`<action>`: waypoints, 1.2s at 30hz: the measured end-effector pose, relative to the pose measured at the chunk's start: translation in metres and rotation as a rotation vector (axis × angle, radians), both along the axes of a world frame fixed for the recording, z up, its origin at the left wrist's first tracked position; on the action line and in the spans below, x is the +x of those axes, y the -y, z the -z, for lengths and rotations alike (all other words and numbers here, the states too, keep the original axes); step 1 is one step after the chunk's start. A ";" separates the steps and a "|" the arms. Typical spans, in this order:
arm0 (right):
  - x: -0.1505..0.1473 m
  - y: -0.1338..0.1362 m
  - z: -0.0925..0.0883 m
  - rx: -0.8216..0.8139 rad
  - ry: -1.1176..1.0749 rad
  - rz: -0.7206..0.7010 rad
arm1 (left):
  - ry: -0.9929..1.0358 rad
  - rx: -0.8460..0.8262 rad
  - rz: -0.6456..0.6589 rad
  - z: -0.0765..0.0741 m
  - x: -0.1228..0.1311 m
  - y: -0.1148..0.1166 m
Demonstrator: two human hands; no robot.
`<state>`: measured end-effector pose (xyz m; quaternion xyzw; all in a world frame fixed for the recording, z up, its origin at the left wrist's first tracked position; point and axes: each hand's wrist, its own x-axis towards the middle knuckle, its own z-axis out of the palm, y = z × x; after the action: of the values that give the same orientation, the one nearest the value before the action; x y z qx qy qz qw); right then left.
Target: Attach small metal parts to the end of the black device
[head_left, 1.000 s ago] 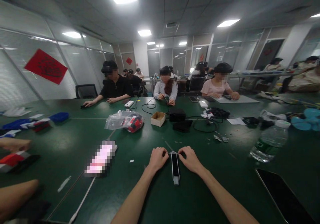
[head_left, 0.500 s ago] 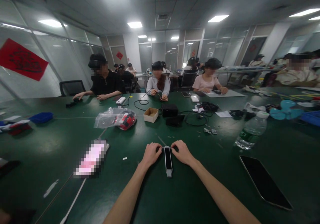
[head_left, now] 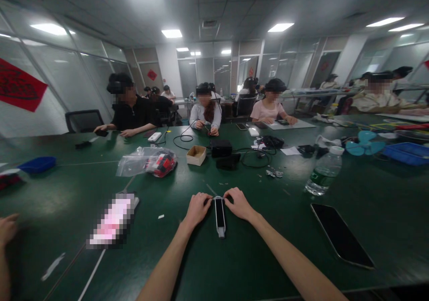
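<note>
A slim black device with a pale rim and a grey block at its near end (head_left: 219,216) lies lengthwise in front of me on the green table (head_left: 214,269). My left hand (head_left: 199,207) is at the left of its far end, thumb and fingers pinched together there. On the opposite side my right hand (head_left: 237,201) pinches the right of the same end. Both hands are closed, with the fingertips meeting the device's far corners; what exactly lies between them is too small to make out.
A dark phone (head_left: 342,234) and a water bottle (head_left: 323,171) are on the right. At the left lies a blurred-out lit phone (head_left: 114,220) with a cable. Farther off are a bagged red-and-black item (head_left: 162,162), a small box (head_left: 196,155) and a black case (head_left: 221,148). Several people sit beyond.
The view has turned slightly right, so things appear shifted left. My hands keep their pinch at the device's far end. Another person's hand has come into view at the left edge.
</note>
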<state>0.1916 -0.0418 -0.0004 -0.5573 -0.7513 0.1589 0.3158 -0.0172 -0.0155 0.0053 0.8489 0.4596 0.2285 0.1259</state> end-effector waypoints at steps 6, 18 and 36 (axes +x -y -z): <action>0.000 0.000 -0.001 -0.014 0.010 -0.005 | 0.005 -0.003 0.011 -0.001 0.000 0.001; 0.001 0.003 -0.006 -0.037 0.016 -0.017 | 0.016 -0.034 0.008 0.001 -0.001 -0.002; 0.000 0.002 -0.003 0.008 0.056 -0.038 | 0.030 -0.045 0.011 0.001 0.000 -0.002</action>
<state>0.1916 -0.0436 0.0023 -0.5458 -0.7710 0.1464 0.2938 -0.0176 -0.0134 0.0041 0.8451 0.4578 0.2299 0.1529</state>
